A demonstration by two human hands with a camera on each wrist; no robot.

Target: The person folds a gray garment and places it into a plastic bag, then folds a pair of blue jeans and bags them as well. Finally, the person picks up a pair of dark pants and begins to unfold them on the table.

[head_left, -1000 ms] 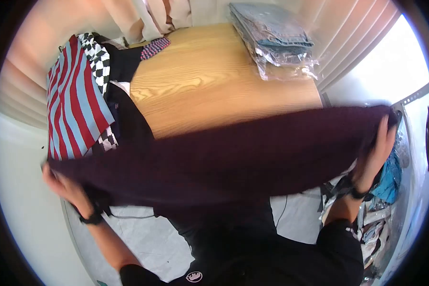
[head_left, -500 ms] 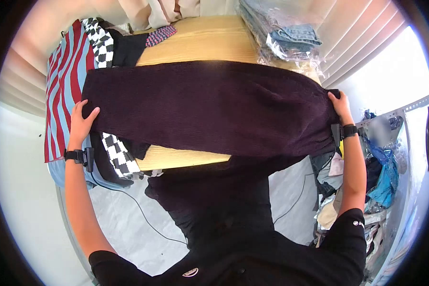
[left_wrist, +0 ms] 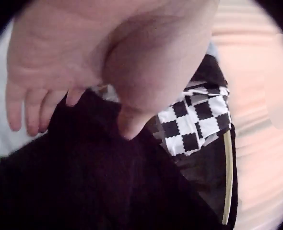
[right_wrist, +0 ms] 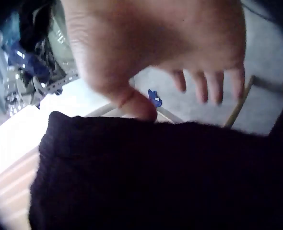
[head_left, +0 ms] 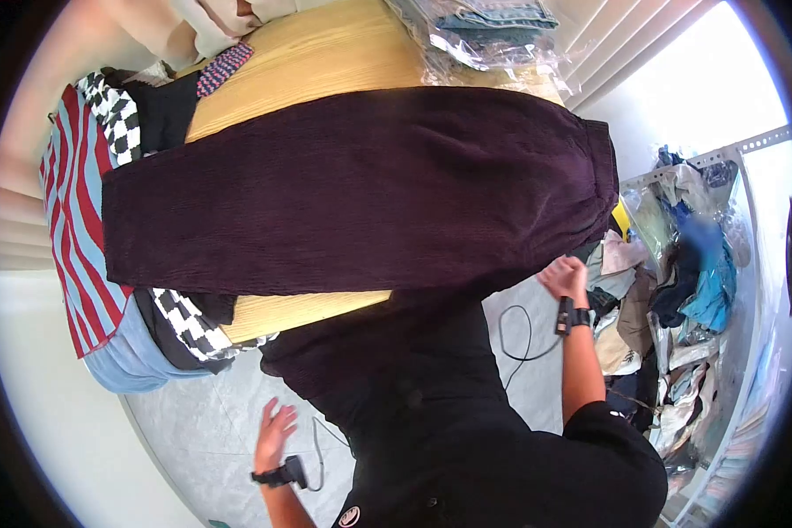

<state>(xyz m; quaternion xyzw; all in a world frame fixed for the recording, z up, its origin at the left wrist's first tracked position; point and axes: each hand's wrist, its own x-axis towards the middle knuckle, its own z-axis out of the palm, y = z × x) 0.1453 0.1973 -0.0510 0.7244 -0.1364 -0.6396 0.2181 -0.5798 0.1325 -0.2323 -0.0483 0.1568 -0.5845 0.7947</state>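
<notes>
Dark purple corduroy trousers (head_left: 361,194), one leg over the other, lie spread lengthwise across the table. Their elastic-looking waistband (head_left: 603,167) is at the right and the leg hems (head_left: 112,229) at the left. My left hand (head_left: 275,431) hangs over the floor in front of the table, holding nothing, its fingers loosely spread. Just below the waistband end, my right hand (head_left: 565,278) is off the cloth with relaxed fingers. In the right wrist view, the thumb overlaps the upper edge of the dark cloth (right_wrist: 156,167).
A striped red and blue garment (head_left: 74,229), checkered cloth (head_left: 184,321) and light blue cloth (head_left: 132,356) lie at the table's left end. Bagged jeans (head_left: 493,40) sit at the back. Many wrapped clothes (head_left: 704,282) fill the right side. A cable (head_left: 515,356) hangs near my right hand.
The trousers, held stretched between both hands and swung forward, have come down on the table. Both hands have let go and drawn back toward my body, the left farthest.
</notes>
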